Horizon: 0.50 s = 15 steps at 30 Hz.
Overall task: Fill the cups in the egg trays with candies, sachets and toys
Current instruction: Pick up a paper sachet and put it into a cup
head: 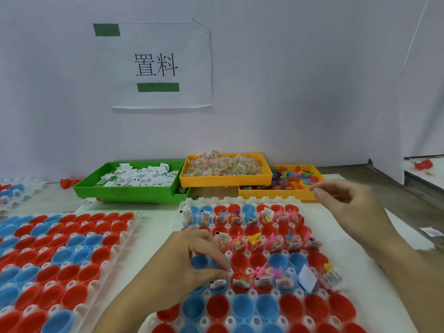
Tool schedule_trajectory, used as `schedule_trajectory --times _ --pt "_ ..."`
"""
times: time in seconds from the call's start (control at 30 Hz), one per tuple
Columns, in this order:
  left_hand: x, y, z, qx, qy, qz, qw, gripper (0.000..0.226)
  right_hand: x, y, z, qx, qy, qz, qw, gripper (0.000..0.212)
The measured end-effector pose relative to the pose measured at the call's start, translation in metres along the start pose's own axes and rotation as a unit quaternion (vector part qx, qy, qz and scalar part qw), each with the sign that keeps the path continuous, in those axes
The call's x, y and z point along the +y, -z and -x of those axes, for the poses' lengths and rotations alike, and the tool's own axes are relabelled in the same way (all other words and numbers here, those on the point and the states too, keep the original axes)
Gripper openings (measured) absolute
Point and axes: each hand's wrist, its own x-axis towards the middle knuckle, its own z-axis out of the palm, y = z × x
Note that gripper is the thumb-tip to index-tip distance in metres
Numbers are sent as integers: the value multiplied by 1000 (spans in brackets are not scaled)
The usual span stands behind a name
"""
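Note:
The white egg tray [240,201] in front of me holds red and blue cups; alternate rows carry sachets, candies and small toys. My left hand [189,263] is curled over its left side, fingertips pinching a sachet [217,283] at the mouth of a cup. My right hand [348,207] hovers with loosely curled fingers at the front edge of the yellow toy tray [276,194]; I see nothing in it. Behind stand a green tray [125,192] of white sachets and a yellow tray [225,180] of wrapped candies.
A second egg tray [131,228] of bare red and blue cups lies at the left, a third [26,189] at the far left. Loose red cups [68,182] lie by the wall. A stray sachet [431,231] lies at the right. A white wall with a paper sign closes the back.

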Motion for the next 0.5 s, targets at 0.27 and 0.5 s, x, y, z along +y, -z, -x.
schedule_trajectory --times 0.27,0.5 --pt "4 2 1 70 0 44 997 14 13 5 -5 38 -46 -21 998 15" --pt "-18 6 -7 314 130 61 938 19 3 2 -34 66 -52 -4 996 12"
